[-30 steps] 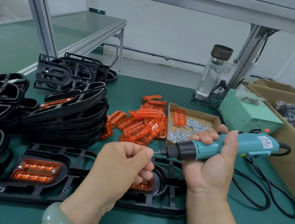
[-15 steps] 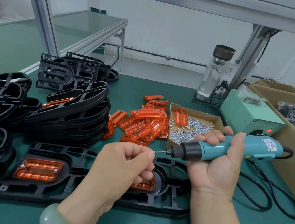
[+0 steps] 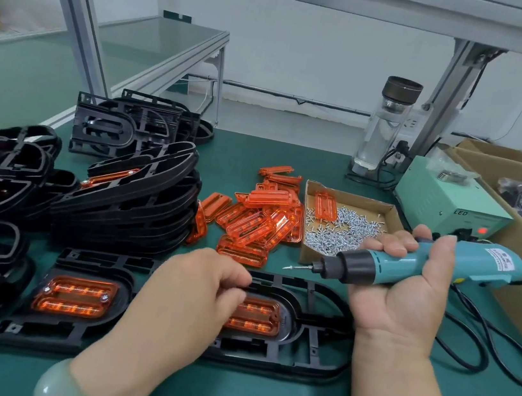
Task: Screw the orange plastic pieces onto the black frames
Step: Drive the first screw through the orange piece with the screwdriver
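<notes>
Teal screwdriver (image 3: 360,265) aloft, bit over frame (image 3: 277,361) edge

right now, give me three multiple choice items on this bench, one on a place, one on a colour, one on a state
1. Where do the loose screws lie? A. in a metal tin B. in the cardboard tray C. in a blue bucket
2. What colour is the body of the electric screwdriver? A. teal B. yellow C. white
3. What is the right hand doing? A. lying flat B. holding a cup C. gripping the screwdriver
Answers: 1 B, the screws are heaped inside it; 2 A, teal shows behind its black collar; 3 C, the hand wraps the tool's body.
</notes>
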`<state>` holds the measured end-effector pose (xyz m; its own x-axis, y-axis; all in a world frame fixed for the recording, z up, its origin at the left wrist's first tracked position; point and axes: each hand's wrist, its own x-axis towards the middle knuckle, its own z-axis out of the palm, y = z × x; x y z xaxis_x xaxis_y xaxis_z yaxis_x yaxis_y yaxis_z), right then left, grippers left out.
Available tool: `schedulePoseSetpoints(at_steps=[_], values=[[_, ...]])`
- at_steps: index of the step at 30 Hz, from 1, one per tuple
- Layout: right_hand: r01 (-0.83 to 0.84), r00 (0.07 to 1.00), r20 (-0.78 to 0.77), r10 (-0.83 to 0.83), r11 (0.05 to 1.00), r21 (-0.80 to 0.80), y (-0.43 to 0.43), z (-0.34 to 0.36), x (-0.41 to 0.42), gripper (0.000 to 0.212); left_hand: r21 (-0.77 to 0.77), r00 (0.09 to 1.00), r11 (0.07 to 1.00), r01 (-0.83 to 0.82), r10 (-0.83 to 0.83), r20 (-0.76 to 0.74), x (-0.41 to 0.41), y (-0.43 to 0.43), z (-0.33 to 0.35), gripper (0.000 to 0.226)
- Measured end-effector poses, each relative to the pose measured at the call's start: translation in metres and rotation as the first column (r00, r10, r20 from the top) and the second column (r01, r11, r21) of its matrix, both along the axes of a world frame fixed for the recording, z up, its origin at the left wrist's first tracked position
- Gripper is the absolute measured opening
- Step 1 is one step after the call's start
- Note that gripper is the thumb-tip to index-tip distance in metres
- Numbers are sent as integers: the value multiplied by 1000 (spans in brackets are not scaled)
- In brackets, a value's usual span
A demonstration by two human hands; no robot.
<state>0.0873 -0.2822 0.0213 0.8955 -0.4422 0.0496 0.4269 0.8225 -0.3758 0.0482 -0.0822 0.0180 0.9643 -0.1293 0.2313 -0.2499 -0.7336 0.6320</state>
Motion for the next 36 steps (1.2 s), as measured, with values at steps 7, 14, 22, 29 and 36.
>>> schedulePoseSetpoints(at_steps=[7, 14, 22, 29, 36], values=[[44, 998, -43, -47, 997, -60, -2, 0, 0, 18, 345, 985, 923, 171, -156, -70, 10, -11, -10, 20], [41, 996, -78, -50, 993, -108, 2, 0, 1, 16, 346, 977, 914, 210, -183, -108, 15, -14, -10, 24], [17, 997, -67, -30, 980, -196, 12, 11, -4, 27, 352, 974, 909, 225, -200, -105, 15, -17, -10, 26], [34, 987, -146, -71, 969, -244, 3, 10, -12, 17, 333, 971, 913, 237, -213, -107, 15, -15, -13, 25], [45, 991, -108, -81, 954, -296, 1, 10, -14, 17, 325, 968, 914, 244, -211, -134, 18, -15, -11, 25]])
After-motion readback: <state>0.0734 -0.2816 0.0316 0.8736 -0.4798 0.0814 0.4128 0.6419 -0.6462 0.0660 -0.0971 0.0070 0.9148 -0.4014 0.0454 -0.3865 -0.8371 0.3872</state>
